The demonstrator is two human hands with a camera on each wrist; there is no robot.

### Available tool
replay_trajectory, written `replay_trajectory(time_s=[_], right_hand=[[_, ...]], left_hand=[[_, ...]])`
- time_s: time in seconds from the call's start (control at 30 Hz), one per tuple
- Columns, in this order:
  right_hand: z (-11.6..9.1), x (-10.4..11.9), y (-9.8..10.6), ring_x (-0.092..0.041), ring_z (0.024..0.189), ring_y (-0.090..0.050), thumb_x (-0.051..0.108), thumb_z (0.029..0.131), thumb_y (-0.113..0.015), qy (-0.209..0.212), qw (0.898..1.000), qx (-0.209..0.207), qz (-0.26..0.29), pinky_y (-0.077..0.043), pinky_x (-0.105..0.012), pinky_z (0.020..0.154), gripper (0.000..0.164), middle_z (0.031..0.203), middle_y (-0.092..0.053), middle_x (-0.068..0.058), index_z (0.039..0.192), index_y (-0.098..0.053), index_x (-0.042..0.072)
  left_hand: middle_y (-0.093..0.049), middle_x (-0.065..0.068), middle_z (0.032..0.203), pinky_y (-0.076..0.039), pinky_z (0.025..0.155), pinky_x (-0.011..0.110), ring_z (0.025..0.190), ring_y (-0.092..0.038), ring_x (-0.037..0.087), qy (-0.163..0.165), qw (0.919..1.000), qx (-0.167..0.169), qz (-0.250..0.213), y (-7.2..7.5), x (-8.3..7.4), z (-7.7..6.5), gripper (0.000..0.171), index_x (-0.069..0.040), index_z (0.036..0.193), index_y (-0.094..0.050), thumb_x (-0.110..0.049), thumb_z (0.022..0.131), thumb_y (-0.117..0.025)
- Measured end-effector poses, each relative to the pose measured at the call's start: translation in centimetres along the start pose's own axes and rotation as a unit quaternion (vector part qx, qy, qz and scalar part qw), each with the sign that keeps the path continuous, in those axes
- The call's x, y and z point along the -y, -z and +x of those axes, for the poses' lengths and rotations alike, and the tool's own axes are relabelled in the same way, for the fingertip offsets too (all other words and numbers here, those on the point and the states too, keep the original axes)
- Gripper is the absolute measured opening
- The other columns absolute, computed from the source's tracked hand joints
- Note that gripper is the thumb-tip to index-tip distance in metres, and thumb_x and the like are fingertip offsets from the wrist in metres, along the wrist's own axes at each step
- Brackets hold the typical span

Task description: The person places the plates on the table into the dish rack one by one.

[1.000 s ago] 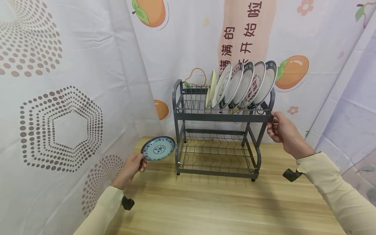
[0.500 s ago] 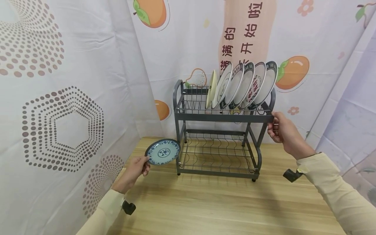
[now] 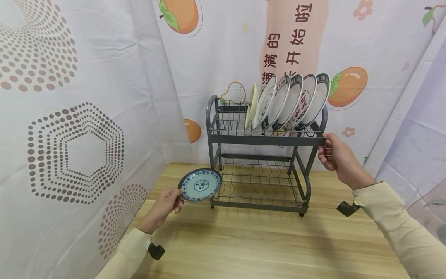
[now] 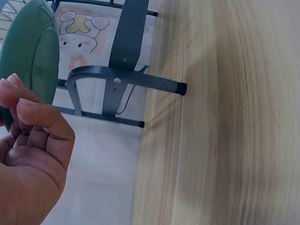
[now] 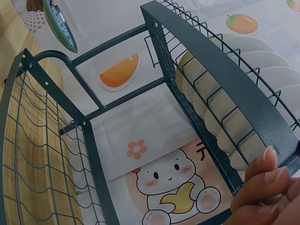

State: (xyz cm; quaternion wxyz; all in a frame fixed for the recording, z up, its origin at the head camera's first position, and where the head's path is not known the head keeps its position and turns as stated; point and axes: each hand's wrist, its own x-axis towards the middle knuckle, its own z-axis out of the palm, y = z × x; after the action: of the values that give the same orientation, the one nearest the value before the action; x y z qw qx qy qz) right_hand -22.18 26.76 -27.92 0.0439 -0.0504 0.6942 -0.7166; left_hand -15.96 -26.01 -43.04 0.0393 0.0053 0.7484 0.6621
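My left hand [image 3: 166,205] pinches the near-left rim of a blue-and-white patterned plate [image 3: 200,184], held face up above the table. The plate's right edge overlaps the left post of a dark two-tier dish rack [image 3: 265,139] in the head view. Its green underside [image 4: 33,51] shows in the left wrist view. On the rack's right side, my right hand [image 3: 339,159] grips the front corner of the upper tier, fingers curled beneath it. Several white plates [image 3: 275,102] and a pale yellow plate [image 3: 251,106] stand on edge in that upper tier.
The rack's lower wire tier [image 3: 258,184] holds no dishes. Left of the yellow plate, the upper tier shows bare wire slots [image 3: 228,118]. A wooden table [image 3: 244,244] lies beneath, with patterned curtains [image 3: 87,97] close at the left and back.
My left hand has carried the blue-and-white plate rightward and slightly nearer to me, so it now overlaps the rack's left post. The right hand keeps its place on the rack.
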Motion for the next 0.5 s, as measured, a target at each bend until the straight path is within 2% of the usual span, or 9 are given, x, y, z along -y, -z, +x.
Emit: replay_trajectory(time_s=[0.1,0.23,0.37,0.5], right_hand=[[0.0,0.0,-0.1,-0.007,0.048,-0.049,0.043,0.109,-0.038,0.001,1.000,0.002,0.008,-0.034,-0.019,0.041,0.048,0.062,-0.055,0.003,0.077,-0.055,0.011],[0.0,-0.4,-0.1,-0.008,0.047,-0.046,0.040,0.110,-0.041,0.016,0.999,0.021,0.046,-0.032,-0.021,0.040,0.047,0.062,-0.053,0.002,0.076,-0.055,0.010],[0.0,-1.3,0.4,-0.009,0.047,-0.045,0.040,0.111,-0.043,0.041,0.991,0.069,0.108,-0.028,-0.024,0.041,0.047,0.063,-0.052,0.001,0.077,-0.055,0.009],[-0.1,-2.4,1.0,-0.014,0.045,-0.032,0.042,0.112,-0.037,0.053,0.981,0.116,0.145,-0.024,-0.026,0.043,0.051,0.062,-0.052,0.000,0.079,-0.058,0.009]], left_hand=[[-0.057,0.006,0.069,-0.046,0.054,0.023,0.052,-0.049,0.011,-0.001,1.0000,0.008,0.001,-0.3,0.1,0.1,0.034,-0.001,0.083,-0.057,-0.016,0.109,-0.042],[-0.057,0.005,0.069,-0.045,0.054,0.023,0.052,-0.049,0.011,-0.006,0.9997,0.021,-0.002,-0.6,0.2,0.2,0.035,-0.001,0.082,-0.057,-0.017,0.110,-0.042],[-0.057,0.004,0.070,-0.046,0.055,0.023,0.053,-0.049,0.010,-0.012,0.9990,0.044,-0.002,-0.9,0.3,0.2,0.035,-0.002,0.082,-0.057,-0.018,0.110,-0.043],[-0.057,0.004,0.070,-0.046,0.055,0.023,0.053,-0.049,0.010,-0.009,0.9985,0.053,0.005,-1.2,0.5,0.2,0.036,-0.003,0.082,-0.057,-0.018,0.110,-0.042]])
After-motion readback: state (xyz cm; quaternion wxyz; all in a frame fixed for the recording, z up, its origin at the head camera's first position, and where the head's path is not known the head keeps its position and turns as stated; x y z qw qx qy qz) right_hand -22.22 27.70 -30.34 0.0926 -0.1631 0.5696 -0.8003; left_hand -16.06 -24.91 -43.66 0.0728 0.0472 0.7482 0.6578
